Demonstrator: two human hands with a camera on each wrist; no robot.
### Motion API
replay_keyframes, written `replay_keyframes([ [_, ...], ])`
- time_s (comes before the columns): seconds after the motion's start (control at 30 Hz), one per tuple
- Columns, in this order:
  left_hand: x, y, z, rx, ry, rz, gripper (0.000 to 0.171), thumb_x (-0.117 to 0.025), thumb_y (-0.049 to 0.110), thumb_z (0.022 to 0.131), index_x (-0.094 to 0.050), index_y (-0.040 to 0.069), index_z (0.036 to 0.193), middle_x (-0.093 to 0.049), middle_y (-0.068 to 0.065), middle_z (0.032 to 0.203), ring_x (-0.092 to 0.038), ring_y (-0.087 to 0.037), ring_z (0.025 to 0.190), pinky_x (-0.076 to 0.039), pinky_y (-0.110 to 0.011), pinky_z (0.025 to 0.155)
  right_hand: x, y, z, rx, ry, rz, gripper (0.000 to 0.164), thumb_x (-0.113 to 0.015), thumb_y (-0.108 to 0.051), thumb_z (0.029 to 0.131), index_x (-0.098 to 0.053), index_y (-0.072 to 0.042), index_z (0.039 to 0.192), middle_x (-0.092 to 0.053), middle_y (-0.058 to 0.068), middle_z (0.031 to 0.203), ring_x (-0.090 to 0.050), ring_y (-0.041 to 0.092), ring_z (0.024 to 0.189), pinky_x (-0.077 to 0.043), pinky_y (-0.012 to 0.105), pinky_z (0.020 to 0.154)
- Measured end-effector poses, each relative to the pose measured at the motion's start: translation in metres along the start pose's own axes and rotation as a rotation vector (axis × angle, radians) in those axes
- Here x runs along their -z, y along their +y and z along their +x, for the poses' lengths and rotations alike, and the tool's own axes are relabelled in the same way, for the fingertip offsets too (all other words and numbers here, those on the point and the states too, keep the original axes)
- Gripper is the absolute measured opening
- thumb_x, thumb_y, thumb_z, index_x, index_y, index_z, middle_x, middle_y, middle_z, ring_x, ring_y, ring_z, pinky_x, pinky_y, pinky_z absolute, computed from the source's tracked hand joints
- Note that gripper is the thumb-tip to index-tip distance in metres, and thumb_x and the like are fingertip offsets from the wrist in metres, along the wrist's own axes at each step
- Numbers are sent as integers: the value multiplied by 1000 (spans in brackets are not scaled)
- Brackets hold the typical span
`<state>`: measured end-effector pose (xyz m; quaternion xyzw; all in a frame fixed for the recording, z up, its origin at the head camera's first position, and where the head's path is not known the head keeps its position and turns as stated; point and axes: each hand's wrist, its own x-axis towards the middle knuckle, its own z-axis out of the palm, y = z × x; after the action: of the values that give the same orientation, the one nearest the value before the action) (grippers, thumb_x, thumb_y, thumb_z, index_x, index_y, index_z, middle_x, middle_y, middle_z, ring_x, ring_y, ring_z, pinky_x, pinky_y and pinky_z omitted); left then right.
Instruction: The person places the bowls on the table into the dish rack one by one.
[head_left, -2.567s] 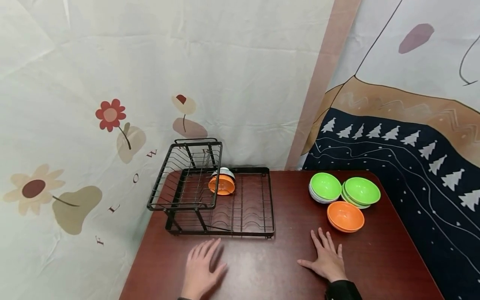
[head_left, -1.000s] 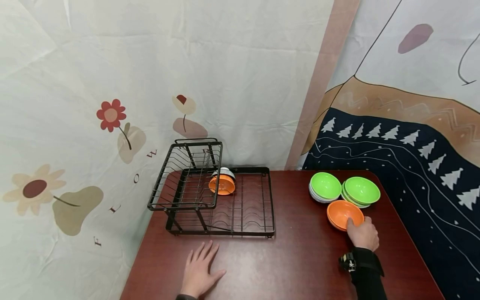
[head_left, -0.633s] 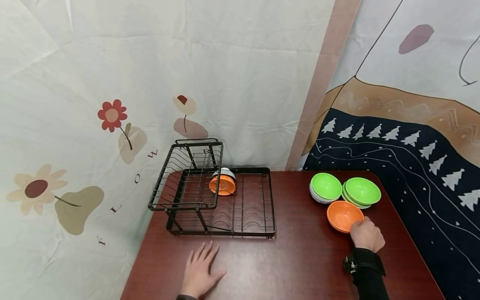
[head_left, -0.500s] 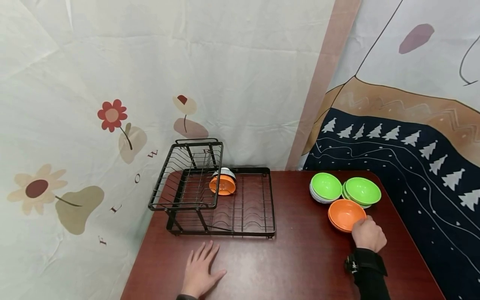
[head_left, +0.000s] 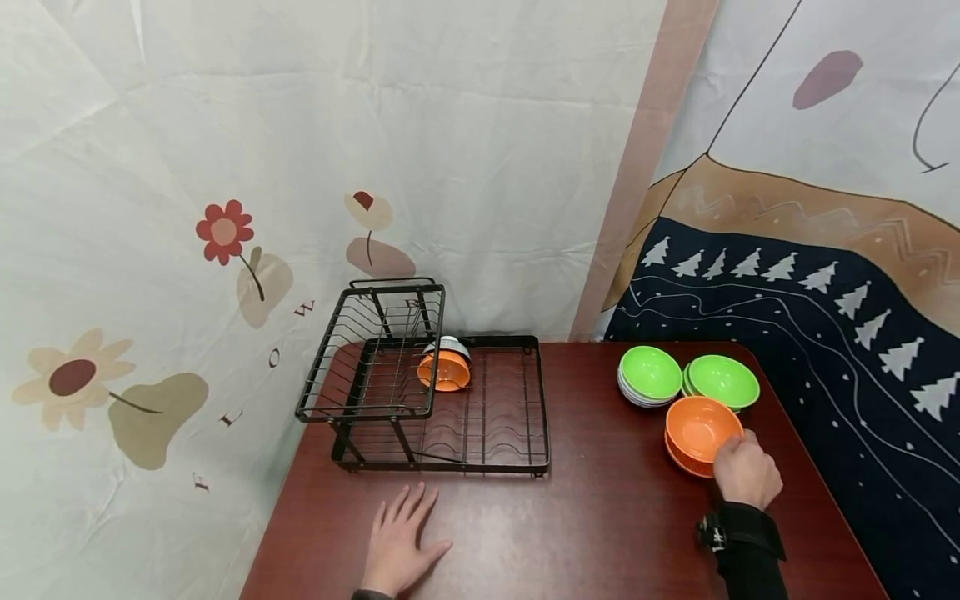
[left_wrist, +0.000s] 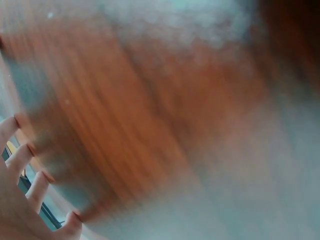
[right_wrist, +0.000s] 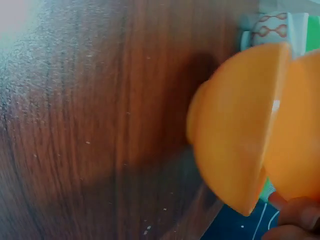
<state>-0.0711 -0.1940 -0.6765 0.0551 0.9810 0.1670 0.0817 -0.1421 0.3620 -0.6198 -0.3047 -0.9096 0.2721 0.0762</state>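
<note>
My right hand pinches the right rim of the upper orange bowl. This bowl is raised a little above a second orange bowl, whose edge shows beneath it. From the right wrist, the lower bowl stands in front, the held bowl partly behind it, and fingers show at the held bowl's rim. My left hand rests on the table with fingers spread, holding nothing. In the left wrist view, the left hand's fingertips touch the wood.
A black two-tier dish rack stands left of centre; an orange bowl and a white-and-dark bowl lie tilted in it. Behind the orange bowls are two stacks topped by green bowls, a left stack and a right stack. Fabric wall backs the table.
My right hand has gone from lying spread near the bowls to gripping the upper orange bowl's rim. That bowl has risen off the lower one and shifted slightly right. The left hand stays put.
</note>
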Motion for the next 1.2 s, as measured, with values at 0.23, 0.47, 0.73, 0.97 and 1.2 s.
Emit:
replay_keyframes([
  [0.23, -1, -1, 0, -1, -4, 3, 91, -79, 72, 87, -57, 26, 162, -54, -9, 170, -46, -41, 160, -29, -74, 132, 13, -1, -3, -12, -24, 88, 52, -32, -19, 116, -44, 22, 146, -52, 56, 132, -52, 73, 117, -44, 78, 101],
  [0.47, 0, 0, 0, -1, -10, -7, 91, -78, 72, 87, -58, 26, 161, -54, -9, 170, -46, -41, 160, -29, -74, 132, 15, -5, -7, 1, -46, 112, 51, -33, -17, 114, -45, 21, 146, -52, 56, 134, -52, 72, 119, -43, 78, 105],
  [0.73, 1, 3, 1, 12, -25, -2, 90, -80, 70, 87, -58, 24, 161, -53, -10, 171, -45, -42, 161, -28, -74, 132, 3, -31, -15, 64, -36, 81, 42, -37, -16, 112, -54, 16, 134, -58, 53, 129, -58, 71, 115, -48, 76, 96],
  [0.97, 1, 2, 1, 17, -26, -2, 90, -80, 69, 88, -57, 24, 162, -53, -10, 171, -44, -42, 161, -27, -75, 132, -25, -51, -26, 222, -17, 32, 35, -39, -12, 110, -59, 17, 113, -64, 50, 100, -62, 69, 96, -50, 73, 83],
  [1.2, -2, 1, 1, 14, -17, -2, 90, -80, 69, 87, -57, 24, 162, -53, -10, 171, -44, -42, 161, -27, -74, 132, -66, -66, -28, 310, -59, 23, 41, -40, -21, 113, -61, 14, 123, -69, 48, 102, -66, 66, 89, -51, 70, 74],
])
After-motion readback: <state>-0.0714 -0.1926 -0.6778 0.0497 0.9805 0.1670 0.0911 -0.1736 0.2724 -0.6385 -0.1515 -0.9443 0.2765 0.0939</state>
